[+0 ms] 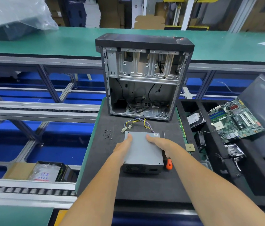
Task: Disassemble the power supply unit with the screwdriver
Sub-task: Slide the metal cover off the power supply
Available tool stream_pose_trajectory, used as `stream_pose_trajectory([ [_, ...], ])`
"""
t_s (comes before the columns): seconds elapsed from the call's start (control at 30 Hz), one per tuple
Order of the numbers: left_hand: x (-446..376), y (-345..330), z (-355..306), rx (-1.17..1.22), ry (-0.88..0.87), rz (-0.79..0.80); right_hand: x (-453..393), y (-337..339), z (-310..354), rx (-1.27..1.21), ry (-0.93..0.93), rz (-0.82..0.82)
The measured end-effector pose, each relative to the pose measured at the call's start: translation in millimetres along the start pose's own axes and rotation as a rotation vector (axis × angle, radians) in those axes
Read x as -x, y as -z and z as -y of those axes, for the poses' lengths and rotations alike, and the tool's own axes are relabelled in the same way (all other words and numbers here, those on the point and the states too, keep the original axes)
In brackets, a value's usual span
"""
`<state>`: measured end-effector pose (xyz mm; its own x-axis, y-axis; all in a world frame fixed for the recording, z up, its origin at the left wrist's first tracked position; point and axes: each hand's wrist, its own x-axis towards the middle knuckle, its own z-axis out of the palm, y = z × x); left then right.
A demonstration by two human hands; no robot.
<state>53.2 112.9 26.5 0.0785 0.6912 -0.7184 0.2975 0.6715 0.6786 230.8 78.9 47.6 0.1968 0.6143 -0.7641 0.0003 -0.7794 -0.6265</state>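
Lying loose on the dark foam table (105, 160), small black screws (107, 134) sit left of the flat grey metal power supply unit (143, 150). Both hands rest flat, fingers straight: left (123, 146) along its left edge, right (159, 141) on top. An orange-handled screwdriver (168, 163) hugs its right edge.

Grey supply (142, 149) with yellow and purple wires (138, 123); orange-handled screwdriver (168, 164) at centre; green board (236, 119) at right; black mat (144, 183).
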Motion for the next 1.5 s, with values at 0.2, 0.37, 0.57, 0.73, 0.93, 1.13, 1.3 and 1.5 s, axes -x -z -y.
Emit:
stream_pose_trajectory([
  [0.2, -4, 1, 1, 0.084, -0.002, 0.072, -1, 3, 2, 0.026, -0.035, 0.002],
  [0.37, -3, 1, -3, 0.072, -0.010, 0.109, -3, 5, 3, 0.075, -0.037, -0.016],
  [0.57, -3, 0, -2, 0.032, -0.023, 0.038, -6, 7, 4, 0.064, -0.045, -0.001],
  [0.73, -3, 2, -5, 0.037, -0.020, 0.060, -9, 7, 4, 0.071, -0.052, 0.032],
  [0.93, -6, 2, -6, 0.006, -0.027, 0.026, -8, 7, 10, 0.042, -0.057, 0.067],
  [1.13, -9, 1, -8, 0.004, -0.028, 0.033, -11, 5, 11, 0.044, -0.052, 0.067],
  [1.3, -11, -2, -8, 0.020, -0.020, 0.023, -13, 5, 13, 0.080, -0.044, 0.058],
  [1.5, -10, -1, -9, -0.004, -0.022, 0.001, -13, 4, 14, 0.112, -0.027, 0.058],
])
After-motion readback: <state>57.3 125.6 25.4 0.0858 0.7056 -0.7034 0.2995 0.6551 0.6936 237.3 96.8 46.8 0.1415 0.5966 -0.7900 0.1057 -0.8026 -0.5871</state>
